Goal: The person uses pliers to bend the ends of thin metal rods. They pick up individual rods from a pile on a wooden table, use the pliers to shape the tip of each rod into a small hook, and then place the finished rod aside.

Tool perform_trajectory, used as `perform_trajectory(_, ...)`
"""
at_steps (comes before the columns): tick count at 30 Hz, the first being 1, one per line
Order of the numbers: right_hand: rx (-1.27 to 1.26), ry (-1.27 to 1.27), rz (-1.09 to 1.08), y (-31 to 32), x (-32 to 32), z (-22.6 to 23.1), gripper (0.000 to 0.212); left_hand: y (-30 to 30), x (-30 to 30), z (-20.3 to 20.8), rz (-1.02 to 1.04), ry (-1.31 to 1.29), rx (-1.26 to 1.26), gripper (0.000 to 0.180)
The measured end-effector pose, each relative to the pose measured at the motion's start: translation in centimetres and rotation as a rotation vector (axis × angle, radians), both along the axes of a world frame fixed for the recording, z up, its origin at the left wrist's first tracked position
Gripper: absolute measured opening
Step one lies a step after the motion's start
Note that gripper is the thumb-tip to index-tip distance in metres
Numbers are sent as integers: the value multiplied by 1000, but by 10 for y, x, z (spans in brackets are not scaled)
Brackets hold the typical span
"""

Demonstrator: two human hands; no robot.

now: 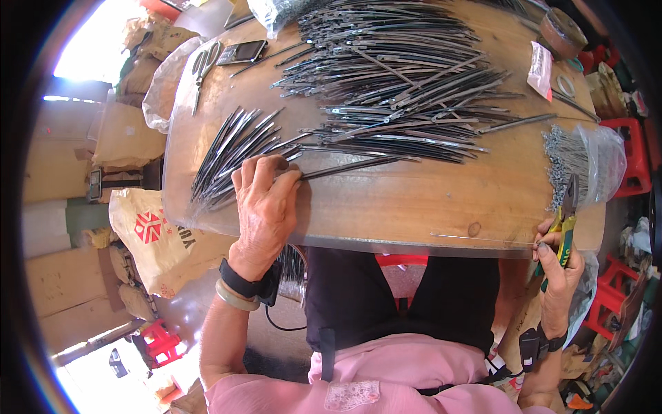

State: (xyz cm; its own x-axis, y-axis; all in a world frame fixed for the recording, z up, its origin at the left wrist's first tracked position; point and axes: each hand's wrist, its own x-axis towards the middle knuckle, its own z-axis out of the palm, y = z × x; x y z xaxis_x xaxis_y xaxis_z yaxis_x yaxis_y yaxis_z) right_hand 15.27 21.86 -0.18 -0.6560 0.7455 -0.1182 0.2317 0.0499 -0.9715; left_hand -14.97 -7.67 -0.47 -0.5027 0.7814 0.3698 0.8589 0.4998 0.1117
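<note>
My left hand (265, 200) is on the table by the front left, fingers closed on one end of a dark narrow metal strip (352, 167) that points right. Just beyond it a smaller bundle of dark strips (231, 155) lies fanned out. My right hand (560, 265), at the table's front right edge, grips pliers (568, 224) with yellow and green handles, jaws pointing away from me. Between its thumb and finger a thin metal wire (483, 238) sticks out to the left. A large heap of similar strips (407, 90) covers the table's far middle.
Scissors (203, 69) and a black phone-like device (243, 52) lie at the table's far left. A plastic bag of thin wire pins (569, 162) lies at the right, with a tape roll (562, 33) beyond. Red stools (624, 155) and a paper sack (162, 238) stand beside the table.
</note>
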Motion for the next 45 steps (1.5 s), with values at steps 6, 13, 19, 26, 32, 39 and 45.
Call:
perform_trajectory(6,-538,354,-38,2,-3,-1,15,22,21,22,-108,-238,215,20)
perform_trajectory(13,-1127,666,29,-11,13,-2,17,29,113,36,249,-2058,845,40)
perform_trajectory(19,-798,421,54,-38,0,20,24,46,151,23,20,-2560,950,54)
perform_trajectory(26,-135,288,134,-9,13,38,18,38,157,15,121,-2334,919,28)
perform_trajectory(32,277,75,332,4,11,46,19,38,166,15,204,-1905,737,12)
perform_trajectory(39,420,73,326,-5,13,39,17,34,157,6,252,-1844,572,14)
perform_trajectory(45,763,-48,547,-21,-9,50,25,43,160,11,165,-1942,344,12)
